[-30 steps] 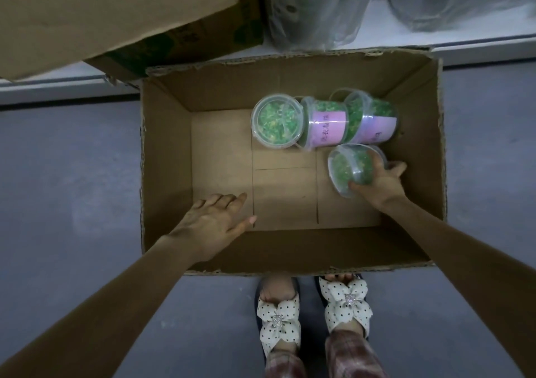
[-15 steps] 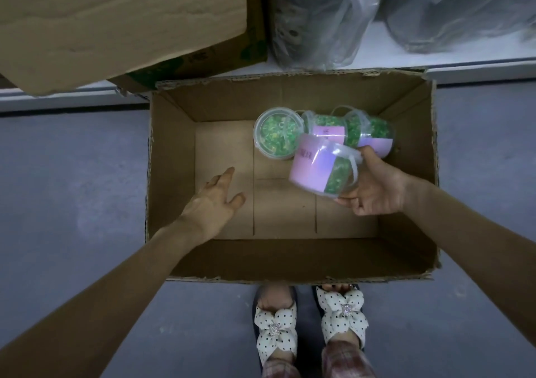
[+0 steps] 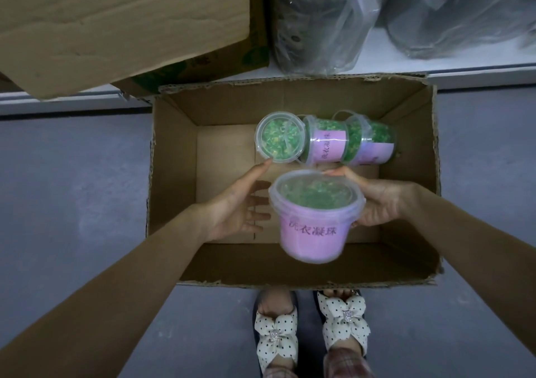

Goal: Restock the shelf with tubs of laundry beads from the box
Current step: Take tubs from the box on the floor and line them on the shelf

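Note:
A clear tub of green laundry beads with a pink label [image 3: 314,218] is upright above the open cardboard box [image 3: 174,174]. My right hand [image 3: 374,201] holds it from the right side, fingers curled round its rim and wall. My left hand [image 3: 240,203] is beside the tub's left side with straight fingers, palm facing it; contact is unclear. Three more tubs remain at the back of the box: one [image 3: 280,137] shows its lid, and two [image 3: 326,143] [image 3: 374,145] lie on their sides.
A white shelf edge [image 3: 478,69] runs behind the box, bearing plastic-wrapped goods [image 3: 319,21] and a large cardboard carton [image 3: 121,24] at the left. Grey floor surrounds the box. My feet in dotted slippers [image 3: 310,328] stand just before its near wall.
My right hand lifted the tub off the box floor, turned it upright and brought it toward me. My left hand rose from the box floor to the tub's left side.

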`<state>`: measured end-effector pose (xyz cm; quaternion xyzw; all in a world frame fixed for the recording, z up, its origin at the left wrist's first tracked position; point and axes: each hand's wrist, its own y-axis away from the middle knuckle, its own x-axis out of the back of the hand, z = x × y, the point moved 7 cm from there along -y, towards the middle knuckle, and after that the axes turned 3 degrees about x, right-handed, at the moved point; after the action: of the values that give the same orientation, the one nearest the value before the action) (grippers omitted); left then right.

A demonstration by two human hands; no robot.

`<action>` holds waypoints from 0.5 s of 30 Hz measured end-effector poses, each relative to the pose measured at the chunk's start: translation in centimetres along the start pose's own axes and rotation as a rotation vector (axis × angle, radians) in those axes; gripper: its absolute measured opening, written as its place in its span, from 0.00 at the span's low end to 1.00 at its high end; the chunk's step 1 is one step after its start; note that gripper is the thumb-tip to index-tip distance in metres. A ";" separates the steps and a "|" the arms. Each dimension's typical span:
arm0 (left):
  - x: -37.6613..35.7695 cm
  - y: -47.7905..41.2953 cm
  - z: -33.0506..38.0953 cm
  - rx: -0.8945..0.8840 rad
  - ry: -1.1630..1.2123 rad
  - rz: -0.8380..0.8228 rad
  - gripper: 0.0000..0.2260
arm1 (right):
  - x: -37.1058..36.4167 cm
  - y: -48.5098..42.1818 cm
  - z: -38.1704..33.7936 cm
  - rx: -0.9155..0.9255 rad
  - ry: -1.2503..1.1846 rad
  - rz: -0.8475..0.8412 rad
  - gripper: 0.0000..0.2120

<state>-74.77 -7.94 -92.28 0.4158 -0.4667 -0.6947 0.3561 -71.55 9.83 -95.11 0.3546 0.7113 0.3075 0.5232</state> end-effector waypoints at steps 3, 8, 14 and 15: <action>-1.3 0.1 -0.8 0.039 0.070 -0.154 0.32 | -0.6 -0.5 0.4 -0.049 0.052 -0.025 0.38; -1.6 0.3 -1.9 0.060 0.112 -0.220 0.27 | -1.7 -1.0 0.5 -0.089 0.121 -0.032 0.58; -1.2 0.2 -3.4 0.114 0.150 -0.264 0.28 | -1.7 -1.5 0.1 -0.080 0.124 -0.019 0.52; -1.0 0.2 -3.5 0.108 0.151 -0.262 0.28 | -1.6 -1.6 -0.1 -0.084 0.156 -0.006 0.50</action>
<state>-71.21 -8.37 -92.66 0.5426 -0.4172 -0.6757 0.2737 -71.59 7.61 -95.50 0.3051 0.7374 0.3621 0.4817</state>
